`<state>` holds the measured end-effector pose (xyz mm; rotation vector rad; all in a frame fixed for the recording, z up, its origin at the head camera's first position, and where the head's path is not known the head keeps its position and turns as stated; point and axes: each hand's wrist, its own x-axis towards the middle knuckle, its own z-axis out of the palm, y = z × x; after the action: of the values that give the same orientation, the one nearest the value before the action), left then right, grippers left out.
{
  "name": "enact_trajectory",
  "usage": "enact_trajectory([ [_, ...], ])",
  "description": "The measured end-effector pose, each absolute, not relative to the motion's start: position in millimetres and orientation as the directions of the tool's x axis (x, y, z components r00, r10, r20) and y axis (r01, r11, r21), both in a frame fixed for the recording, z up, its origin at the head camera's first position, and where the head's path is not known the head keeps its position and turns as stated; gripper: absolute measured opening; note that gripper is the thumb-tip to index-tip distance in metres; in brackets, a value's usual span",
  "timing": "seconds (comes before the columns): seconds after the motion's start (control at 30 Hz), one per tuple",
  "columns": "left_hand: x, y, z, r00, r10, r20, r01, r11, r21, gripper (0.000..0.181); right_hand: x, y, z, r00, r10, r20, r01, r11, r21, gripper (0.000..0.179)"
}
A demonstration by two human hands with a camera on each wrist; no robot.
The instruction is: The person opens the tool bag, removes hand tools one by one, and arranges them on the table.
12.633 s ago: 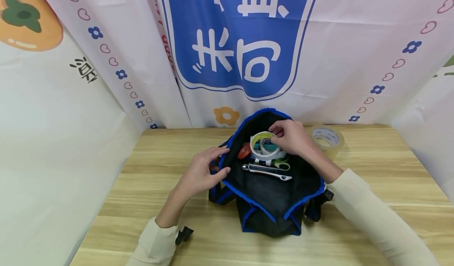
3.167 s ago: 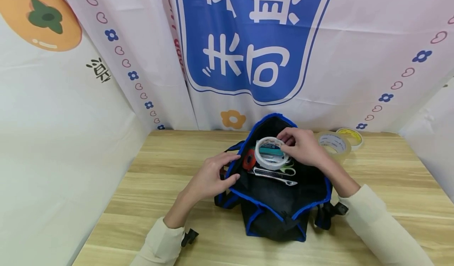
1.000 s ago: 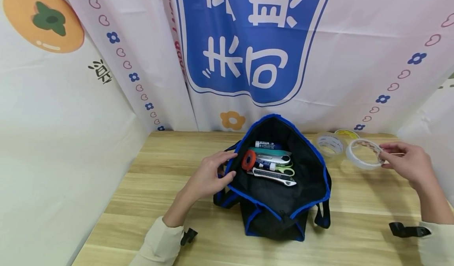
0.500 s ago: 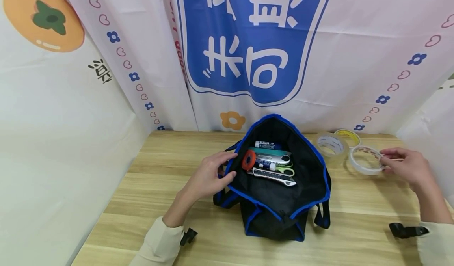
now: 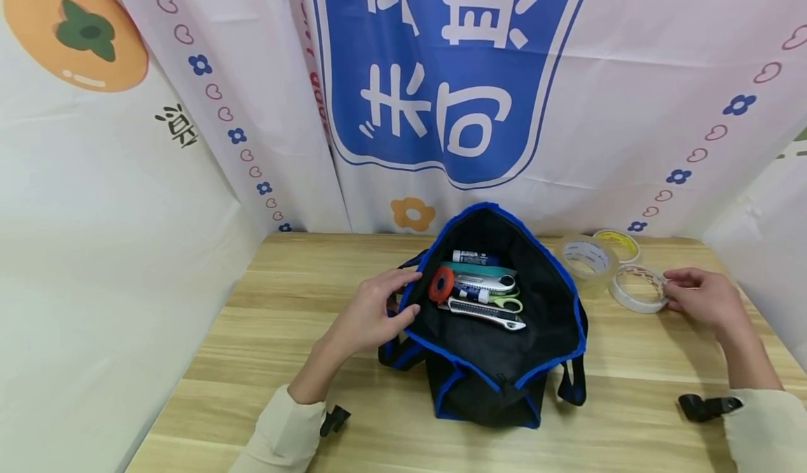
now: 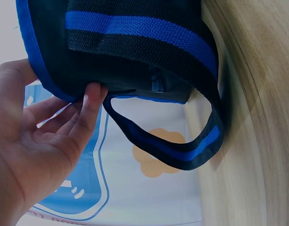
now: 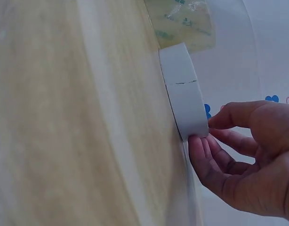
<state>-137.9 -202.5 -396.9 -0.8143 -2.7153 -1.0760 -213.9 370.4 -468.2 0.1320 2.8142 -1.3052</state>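
My left hand [image 5: 368, 315] holds the left rim of a black bag [image 5: 485, 350] with blue edging, the edge between thumb and fingers. The bag stands upright with its mouth spread. Inside lie a silver utility knife [image 5: 485, 314], another knife [image 5: 482, 280], green-handled scissors [image 5: 509, 305], two glue sticks, a teal flat item [image 5: 479, 269] and a round orange-red item [image 5: 440, 284]. To the right, my right hand [image 5: 706, 298] pinches the near side of a white tape roll [image 5: 633, 303], which lies flat at the tabletop. The right wrist view shows thumb and fingertips on this tape roll [image 7: 184, 92].
Behind the white roll sit a wide clear packing tape roll [image 5: 595, 284] and a tape roll with a yellow inner ring [image 5: 614, 238]. Strap handles [image 6: 201, 150] loop from the bag's sides. A printed cloth [image 5: 567, 144] hangs behind the wooden table [image 5: 296, 277].
Two tape rolls have come out of the bag to the right side. In the last second my right hand lowered the white roll and moved slightly left. The left hand stays at the rim.
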Motion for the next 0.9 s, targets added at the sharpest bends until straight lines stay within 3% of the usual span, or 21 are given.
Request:
enact_trajectory([
  [0.27,-139.0,-199.9,-398.1,-0.852,0.443,0.281,0.514,0.603,0.61,0.052,-208.9,362.3,-454.6,-0.997,0.082,-0.008,0.071,0.799,-0.597,0.052],
  [0.9,-140.8,-198.3,-399.0,-0.838,0.452,0.307,0.541,0.613,0.576,0.052,-213.0,268.8,-403.3,-0.986,-0.004,0.166,-0.116,0.727,-0.677,0.044],
])
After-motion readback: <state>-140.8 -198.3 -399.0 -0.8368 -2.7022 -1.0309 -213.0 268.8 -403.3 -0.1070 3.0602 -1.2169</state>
